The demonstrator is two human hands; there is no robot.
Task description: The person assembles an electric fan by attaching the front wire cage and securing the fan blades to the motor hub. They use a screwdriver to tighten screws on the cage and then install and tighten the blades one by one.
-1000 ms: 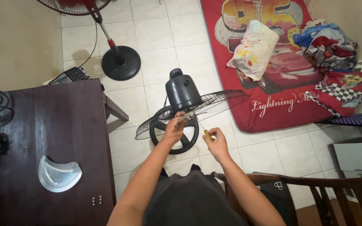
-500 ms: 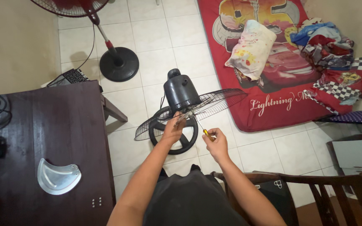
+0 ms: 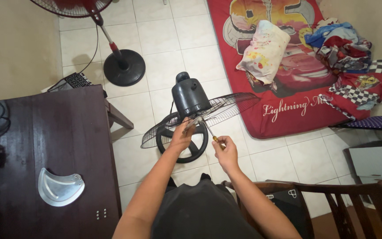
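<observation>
We're looking down at a pale tiled floor (image 3: 169, 44), with a dark wooden tabletop (image 3: 49, 132) on the left and a red mattress (image 3: 288, 110) with a pillow (image 3: 264, 51) and crumpled bedding far right. In the middle of the floor sits a dark table fan (image 3: 190, 95), motor housing on the far side, its wire grille (image 3: 208, 113) tilted over the round base (image 3: 183, 141). Our left hand (image 3: 182, 137) is clenched on the near edge of the grille, right by the hub. Our right hand (image 3: 226, 152) is just beside it, grasping a screwdriver (image 3: 214, 136) with a yellow handle, shaft pointing up toward the hub. The two hands are close but not touching. On the tabletop there's a curved metal plate (image 3: 60, 186) and a few small screws (image 3: 101, 214) near the edge. A red standing fan (image 3: 122, 66) is far left, and a wooden chair (image 3: 332, 194) sits near right.
</observation>
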